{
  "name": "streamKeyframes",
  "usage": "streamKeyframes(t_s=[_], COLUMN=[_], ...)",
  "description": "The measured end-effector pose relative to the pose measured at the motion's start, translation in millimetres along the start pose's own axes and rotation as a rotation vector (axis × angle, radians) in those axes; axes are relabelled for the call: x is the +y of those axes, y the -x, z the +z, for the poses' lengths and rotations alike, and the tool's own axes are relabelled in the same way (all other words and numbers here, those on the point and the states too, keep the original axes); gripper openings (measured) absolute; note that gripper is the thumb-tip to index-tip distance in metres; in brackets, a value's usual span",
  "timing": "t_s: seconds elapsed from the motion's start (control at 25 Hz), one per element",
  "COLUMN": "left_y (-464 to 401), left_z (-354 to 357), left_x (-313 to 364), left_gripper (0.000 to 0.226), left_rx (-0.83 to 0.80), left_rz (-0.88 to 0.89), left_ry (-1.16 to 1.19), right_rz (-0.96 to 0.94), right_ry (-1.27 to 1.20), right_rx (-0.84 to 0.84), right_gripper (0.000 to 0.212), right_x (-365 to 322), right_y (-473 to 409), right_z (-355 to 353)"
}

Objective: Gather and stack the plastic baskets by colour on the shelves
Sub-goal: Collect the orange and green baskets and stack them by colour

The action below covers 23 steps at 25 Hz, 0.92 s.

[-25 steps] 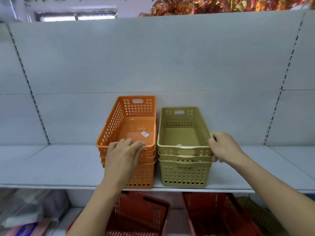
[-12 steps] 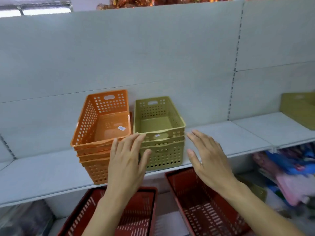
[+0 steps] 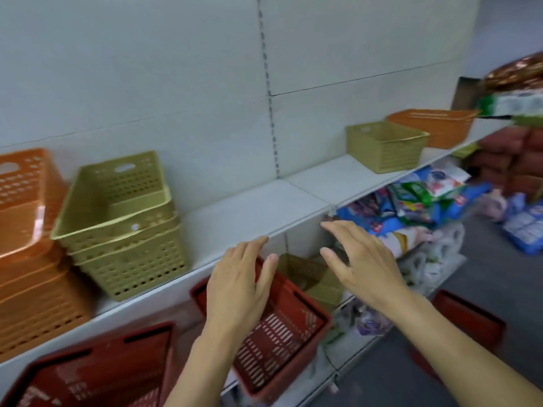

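A stack of olive-green perforated baskets stands on the white shelf, beside a stack of orange baskets at the far left. Farther right on the same shelf sit a single olive-green basket and behind it an orange basket. My left hand and my right hand float in front of the shelf edge with fingers spread and nothing in them, clear of every basket. Another olive-green basket lies on the lower shelf between my hands.
Red shopping baskets sit on the lower shelf, one more at the bottom left and one on the floor at right. Packaged goods fill the lower shelf to the right. Bags lie on the grey floor.
Both hands have let go of the two stacks and pulled back. The view has swung right, so the stacks now lie at the left and two more baskets show at the right.
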State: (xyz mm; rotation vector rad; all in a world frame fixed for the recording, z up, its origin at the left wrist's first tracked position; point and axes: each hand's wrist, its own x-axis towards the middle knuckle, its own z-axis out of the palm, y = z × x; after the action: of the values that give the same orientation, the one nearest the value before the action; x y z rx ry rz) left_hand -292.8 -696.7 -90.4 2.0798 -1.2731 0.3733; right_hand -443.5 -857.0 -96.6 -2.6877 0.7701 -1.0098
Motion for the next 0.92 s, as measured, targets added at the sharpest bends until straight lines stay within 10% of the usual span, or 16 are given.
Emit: streamKeyframes(t_s=[0.4, 0.92], left_y=[-72, -313], left_z=[230, 355], left_x=[218, 272], left_gripper=[0.018, 0.034], left_rx=[-0.156, 0.044], left_rz=[-0.288, -0.266], left_ry=[0.637, 0.523], right_rz=[0.282, 0.327], right_ry=[-0.178, -0.356], right_rx=[-0.056, -0.049], right_gripper=[0.032, 0.027], right_x=[283, 528], right_y=[18, -130], right_z=[-97, -112])
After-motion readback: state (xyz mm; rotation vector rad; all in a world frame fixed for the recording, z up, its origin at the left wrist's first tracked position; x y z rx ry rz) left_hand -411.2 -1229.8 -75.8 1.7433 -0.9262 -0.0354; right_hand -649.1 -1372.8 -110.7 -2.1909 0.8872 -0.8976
